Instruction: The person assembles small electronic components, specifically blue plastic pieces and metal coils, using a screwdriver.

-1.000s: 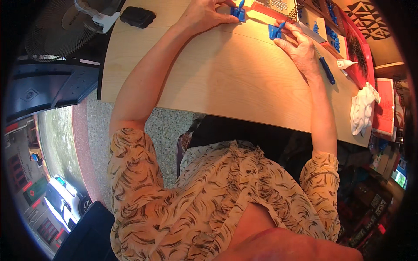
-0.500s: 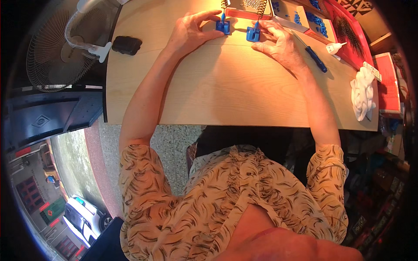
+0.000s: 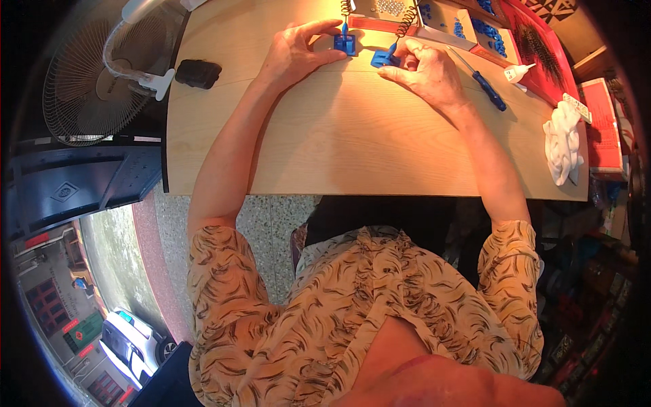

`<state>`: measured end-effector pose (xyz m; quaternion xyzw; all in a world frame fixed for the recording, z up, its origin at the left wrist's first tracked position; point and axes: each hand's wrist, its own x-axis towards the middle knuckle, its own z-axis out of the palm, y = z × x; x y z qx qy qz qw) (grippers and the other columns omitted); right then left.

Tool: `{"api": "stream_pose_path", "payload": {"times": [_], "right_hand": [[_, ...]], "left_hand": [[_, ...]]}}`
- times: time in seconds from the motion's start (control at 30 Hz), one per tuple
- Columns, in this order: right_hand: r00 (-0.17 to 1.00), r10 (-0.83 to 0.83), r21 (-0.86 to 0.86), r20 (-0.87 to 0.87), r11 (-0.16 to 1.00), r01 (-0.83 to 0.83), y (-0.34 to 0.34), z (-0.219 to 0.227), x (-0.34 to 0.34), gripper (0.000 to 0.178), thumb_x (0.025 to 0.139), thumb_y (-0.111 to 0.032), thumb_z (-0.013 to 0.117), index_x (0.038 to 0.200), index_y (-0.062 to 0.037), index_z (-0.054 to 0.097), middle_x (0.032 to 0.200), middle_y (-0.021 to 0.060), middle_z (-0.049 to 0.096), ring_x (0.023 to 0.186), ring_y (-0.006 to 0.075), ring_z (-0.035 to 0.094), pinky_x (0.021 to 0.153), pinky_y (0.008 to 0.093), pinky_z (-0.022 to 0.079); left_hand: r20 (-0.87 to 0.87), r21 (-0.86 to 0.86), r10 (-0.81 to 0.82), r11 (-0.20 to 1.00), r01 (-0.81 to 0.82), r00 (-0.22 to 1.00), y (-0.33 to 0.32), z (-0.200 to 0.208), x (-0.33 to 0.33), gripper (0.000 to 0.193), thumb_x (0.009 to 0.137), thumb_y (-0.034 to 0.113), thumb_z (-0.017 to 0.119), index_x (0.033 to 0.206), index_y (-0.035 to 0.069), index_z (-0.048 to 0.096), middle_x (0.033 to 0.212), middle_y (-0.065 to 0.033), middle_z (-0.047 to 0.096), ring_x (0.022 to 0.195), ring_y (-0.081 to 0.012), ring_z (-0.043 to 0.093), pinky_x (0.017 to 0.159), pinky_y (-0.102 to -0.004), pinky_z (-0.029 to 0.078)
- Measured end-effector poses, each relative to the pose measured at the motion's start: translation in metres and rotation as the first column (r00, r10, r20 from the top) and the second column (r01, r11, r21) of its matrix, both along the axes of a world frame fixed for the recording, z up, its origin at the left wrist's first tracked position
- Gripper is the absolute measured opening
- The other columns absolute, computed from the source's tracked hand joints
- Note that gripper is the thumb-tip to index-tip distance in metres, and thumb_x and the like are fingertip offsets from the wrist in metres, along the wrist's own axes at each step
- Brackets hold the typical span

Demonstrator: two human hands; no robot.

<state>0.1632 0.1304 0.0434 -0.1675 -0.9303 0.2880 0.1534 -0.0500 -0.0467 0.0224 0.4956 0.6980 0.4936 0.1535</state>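
Observation:
My left hand point(image 3: 298, 53) has its index finger and thumb at either side of a small square blue block point(image 3: 344, 45) at the table's far side. A blue stem and a dark coiled spring rise from that block. To its right, my right hand point(image 3: 429, 73) pinches a second blue block point(image 3: 384, 59), tilted, with its thumb along the near edge and the other fingers curled behind. Another dark coiled spring point(image 3: 407, 22) runs up from this one's blue stem. What the blocks are part of I cannot make out.
Trays with small blue parts point(image 3: 489, 37) and silvery bits point(image 3: 391, 8) line the far side. On the right lie a blue-handled screwdriver point(image 3: 489, 91), a small white nozzle bottle point(image 3: 519, 72) and white gloves point(image 3: 564, 144). A black object point(image 3: 198, 73) and a fan point(image 3: 102, 78) are at left.
My right hand has shifted its block left and slightly nearer, turning it so it leans over, and its fingers have curled in more. My left hand has barely moved.

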Motion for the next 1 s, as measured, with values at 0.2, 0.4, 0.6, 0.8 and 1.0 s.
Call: {"api": "stream_pose_path", "payload": {"times": [0.2,0.4,0.6,0.8,1.0], "right_hand": [[0.985,-0.134,0.157,0.109,0.981,0.116,-0.011,0.011,-0.005,0.060,0.070,-0.053,0.089,0.098,-0.0039,0.069,0.086,0.0132,0.074,0.083,0.0277,0.074,0.075,0.0406,0.056],[0.980,0.197,-0.016,-0.033,0.980,-0.198,0.035,-0.007,0.001,0.064,0.082,-0.028,0.079,0.143,-0.0197,0.061,0.140,0.0098,0.062,0.134,0.0266,0.053,0.118,0.0398,0.039],[0.977,0.213,-0.166,-0.019,0.963,-0.213,0.014,0.006,-0.010,0.044,0.082,-0.024,0.082,0.123,-0.0099,0.073,0.132,0.0121,0.066,0.128,0.0245,0.058,0.112,0.0391,0.045],[0.969,0.153,-0.132,-0.195,0.975,-0.181,0.021,-0.014,-0.026,0.050,0.079,-0.023,0.086,0.121,0.0001,0.071,0.122,0.0145,0.070,0.118,0.0258,0.065,0.105,0.0379,0.051],[0.968,0.142,-0.136,-0.206,0.976,-0.172,0.015,-0.017,-0.036,0.055,0.080,-0.024,0.085,0.128,-0.0016,0.068,0.127,0.0162,0.069,0.121,0.0265,0.064,0.107,0.0374,0.050]], "left_hand": [[-0.102,-0.021,0.002,1.000,-0.004,0.995,-0.004,-0.002,-0.003,0.053,0.083,0.015,0.085,0.133,0.014,0.069,0.117,-0.0050,0.072,0.102,-0.0184,0.067,0.091,-0.0343,0.057],[-0.057,-0.022,-0.013,1.000,0.012,0.998,0.002,0.007,0.004,0.052,0.082,0.014,0.084,0.132,0.013,0.070,0.117,-0.0067,0.071,0.105,-0.0187,0.067,0.094,-0.0340,0.056],[-0.162,0.061,0.016,0.998,-0.006,0.987,-0.003,-0.006,-0.006,0.053,0.079,0.025,0.088,0.129,0.016,0.071,0.112,-0.0034,0.077,0.097,-0.0183,0.068,0.085,-0.0341,0.057],[-0.150,-0.015,0.048,0.999,-0.051,0.988,-0.003,0.008,0.007,0.055,0.077,0.024,0.088,0.129,0.020,0.072,0.109,-0.0009,0.078,0.101,-0.0206,0.066,0.089,-0.0366,0.056],[-0.213,-0.028,0.055,0.998,-0.063,0.976,-0.004,0.008,0.009,0.058,0.080,0.019,0.088,0.135,0.024,0.069,0.112,-0.0011,0.073,0.096,-0.0130,0.062,0.085,-0.0321,0.056]]}}
